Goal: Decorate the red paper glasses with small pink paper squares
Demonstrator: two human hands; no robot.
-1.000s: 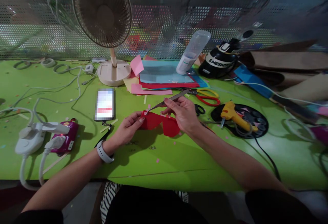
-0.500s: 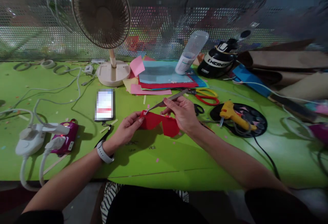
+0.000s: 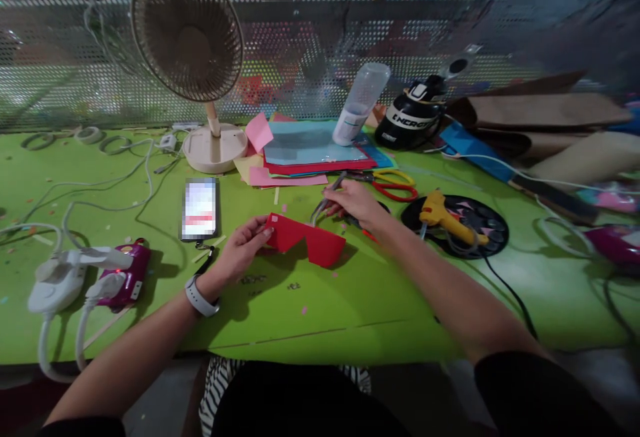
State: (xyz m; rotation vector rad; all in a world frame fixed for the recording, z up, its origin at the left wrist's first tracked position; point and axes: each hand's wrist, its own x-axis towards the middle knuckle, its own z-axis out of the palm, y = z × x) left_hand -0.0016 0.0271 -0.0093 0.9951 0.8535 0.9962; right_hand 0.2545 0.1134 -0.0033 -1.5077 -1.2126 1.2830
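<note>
My left hand (image 3: 245,245) pinches the left end of a red paper piece (image 3: 326,246), which has a notch in its lower edge. A small pale square (image 3: 275,219) shows on the paper's upper left corner, close to my left fingertips. Behind the paper's right part, my right hand (image 3: 350,201) grips metal tweezers (image 3: 320,209). The tweezers' tip points down near the paper's top edge; whether it touches anything is unclear. Right of my right hand, a yellow glue gun (image 3: 447,220) lies on a black round tray (image 3: 493,245).
Scissors (image 3: 397,184) with red and yellow handles lie behind my right hand. Farther back are stacked coloured sheets (image 3: 305,140), a clear bottle (image 3: 357,107) and a black jug (image 3: 413,117). A fan (image 3: 213,147), a phone (image 3: 199,209) and plugged power strips (image 3: 127,277) stand or lie leftward.
My right hand has drawn the tweezers away from the paper's upper left corner, toward the right. The red paper has come free of my right hand and stays in my left.
</note>
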